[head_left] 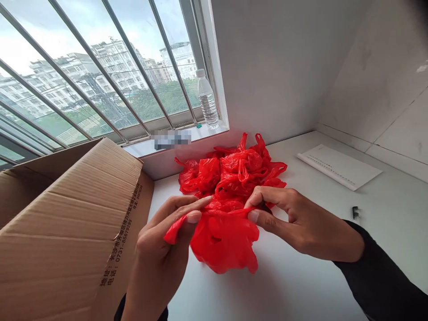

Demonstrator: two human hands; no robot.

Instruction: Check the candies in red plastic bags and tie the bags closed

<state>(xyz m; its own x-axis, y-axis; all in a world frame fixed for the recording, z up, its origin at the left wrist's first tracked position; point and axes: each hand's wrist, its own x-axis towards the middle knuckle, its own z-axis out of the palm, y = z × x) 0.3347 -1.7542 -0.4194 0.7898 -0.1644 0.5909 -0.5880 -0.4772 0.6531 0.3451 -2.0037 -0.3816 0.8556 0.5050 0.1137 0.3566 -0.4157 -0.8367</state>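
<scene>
A thin red plastic bag (pixel 224 243) hangs stretched between my two hands above the white table. My left hand (pixel 167 243) pinches one end of its top edge between thumb and fingers, and a flap of the bag sticks out past the thumb. At the other end, my right hand (pixel 287 216) holds the edge between thumb and forefinger. Just beyond my hands lies a heap of crumpled red plastic bags (pixel 234 167), several with knots or loose handles showing. The held bag covers the near part of that heap.
An open cardboard box (pixel 76 209) with printed lettering stands at the left. Past the heap, a clear water bottle (pixel 207 104) and a blurred-out item (pixel 172 139) rest on the sill of a barred window. A white booklet (pixel 339 167) and a small black object (pixel 355 212) lie at the right.
</scene>
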